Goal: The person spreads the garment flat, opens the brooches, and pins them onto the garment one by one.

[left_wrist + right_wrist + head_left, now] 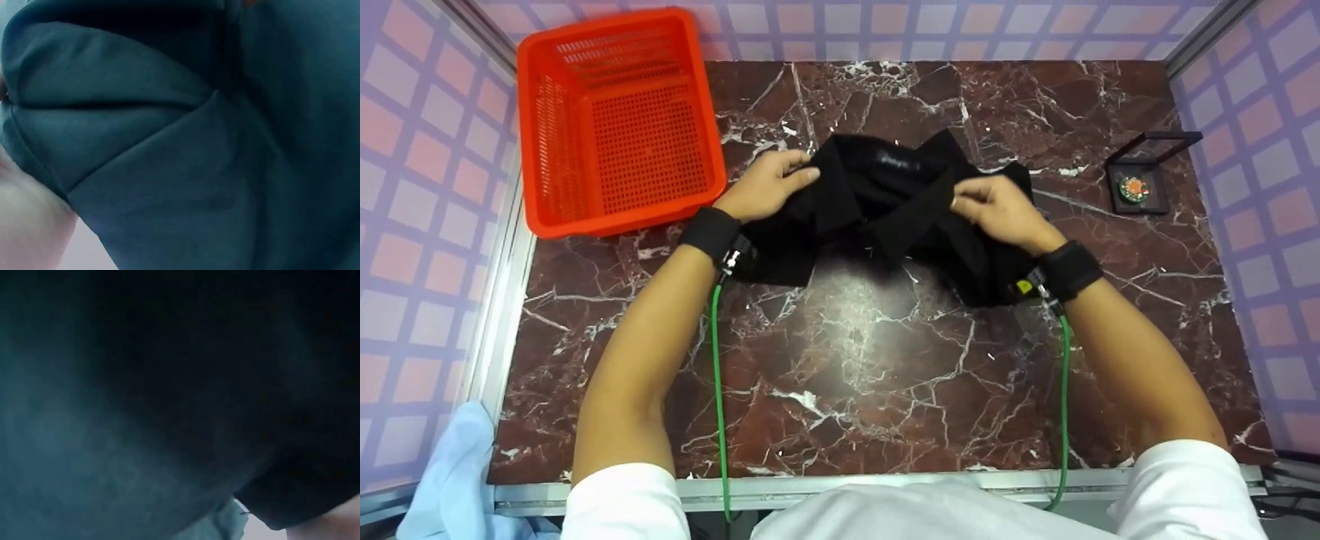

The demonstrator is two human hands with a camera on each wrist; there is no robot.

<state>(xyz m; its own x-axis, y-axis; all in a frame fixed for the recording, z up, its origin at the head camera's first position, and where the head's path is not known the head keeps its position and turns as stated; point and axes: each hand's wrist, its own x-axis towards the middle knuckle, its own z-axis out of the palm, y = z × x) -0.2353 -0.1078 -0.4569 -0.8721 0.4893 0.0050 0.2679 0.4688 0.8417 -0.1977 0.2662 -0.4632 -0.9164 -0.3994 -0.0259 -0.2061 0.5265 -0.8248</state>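
A black collared shirt lies bunched across the middle of the marbled table, its collar spread toward the person. My left hand pinches the cloth beside the collar's left side. On the other side, my right hand pinches the right collar edge between thumb and fingers. In the left wrist view, folds of the dark shirt fill most of the picture, with part of the left hand at the lower left. Dark cloth covers nearly all of the right wrist view; the right hand shows only at a corner.
A red plastic basket stands at the back left of the table. At the right is a small dark open box with a round patterned piece. Green cables run from both wrists. Light blue cloth hangs at the front left.
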